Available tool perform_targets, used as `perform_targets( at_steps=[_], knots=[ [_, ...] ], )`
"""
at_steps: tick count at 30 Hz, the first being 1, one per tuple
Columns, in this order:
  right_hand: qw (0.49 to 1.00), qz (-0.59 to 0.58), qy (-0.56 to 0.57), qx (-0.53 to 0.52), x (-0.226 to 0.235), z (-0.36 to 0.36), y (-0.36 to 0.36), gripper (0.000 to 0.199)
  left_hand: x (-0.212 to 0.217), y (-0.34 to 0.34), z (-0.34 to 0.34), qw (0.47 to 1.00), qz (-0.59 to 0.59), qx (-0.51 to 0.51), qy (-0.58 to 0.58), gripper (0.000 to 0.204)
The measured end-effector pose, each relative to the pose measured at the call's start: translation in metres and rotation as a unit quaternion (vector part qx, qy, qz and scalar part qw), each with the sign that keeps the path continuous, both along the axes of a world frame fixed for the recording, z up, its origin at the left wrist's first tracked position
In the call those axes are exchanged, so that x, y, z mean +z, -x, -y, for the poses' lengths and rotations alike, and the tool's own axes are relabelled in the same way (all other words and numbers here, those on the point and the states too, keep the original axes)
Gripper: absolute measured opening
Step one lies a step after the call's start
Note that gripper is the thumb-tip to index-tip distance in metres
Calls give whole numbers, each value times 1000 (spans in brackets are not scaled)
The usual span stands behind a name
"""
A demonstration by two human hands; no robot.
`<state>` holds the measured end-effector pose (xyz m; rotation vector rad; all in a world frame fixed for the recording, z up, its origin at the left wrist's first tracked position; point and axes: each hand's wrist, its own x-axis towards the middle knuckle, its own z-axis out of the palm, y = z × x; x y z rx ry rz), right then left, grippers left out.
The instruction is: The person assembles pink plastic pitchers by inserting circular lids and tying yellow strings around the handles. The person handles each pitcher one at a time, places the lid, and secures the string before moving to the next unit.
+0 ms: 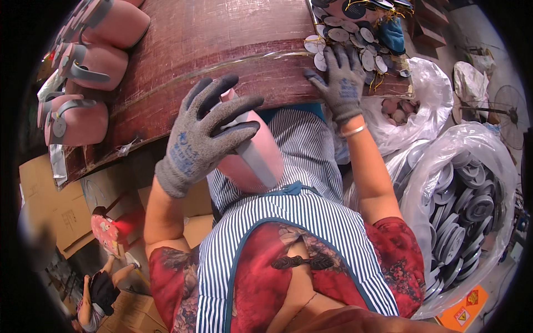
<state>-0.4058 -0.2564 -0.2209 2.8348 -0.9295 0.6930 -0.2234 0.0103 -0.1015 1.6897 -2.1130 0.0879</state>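
Note:
A pink plastic container (270,150) with a grey strap-like handle rests tilted over my lap, close to the table edge. My left hand (206,129), in a grey knit glove with dark fingertips, lies over its near-left side with fingers spread; it hides part of the container, and no firm grip shows. At the right end of the table my gloved right hand (343,82) reaches onto a pile of oval hang tags (338,35) on yellow strings. Its fingers are spread over the tags' edge, with nothing visibly held.
Several pink containers (89,119) with grey handles and tags line the left of the worn red-brown table (222,33). A clear plastic bag of grey round parts (452,233) and one of pink pieces (401,111) stand right. Cartons (53,205) and a person (100,294) are lower left.

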Motion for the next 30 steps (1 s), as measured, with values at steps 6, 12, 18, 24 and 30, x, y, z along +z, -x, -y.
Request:
perform_targets(
  at_steps=[6,12,18,24,30],
  knots=[
    [989,-69,16,126,-33,-23,30,87,-35,25,-15,975,-56,193,91,32],
    [980,71,18,183,-36,-29,40,34,-57,25,-9,964,-161,182,103,34],
    [688,326,-636,126,9,-54,37,24,-60,-1,11,970,-230,51,54,29],
    [678,253,-682,111,67,-85,27,26,-95,46,15,883,-408,160,170,80],
    [751,202,-600,187,57,-98,17,31,-104,65,4,863,-421,236,150,66]
  ],
)
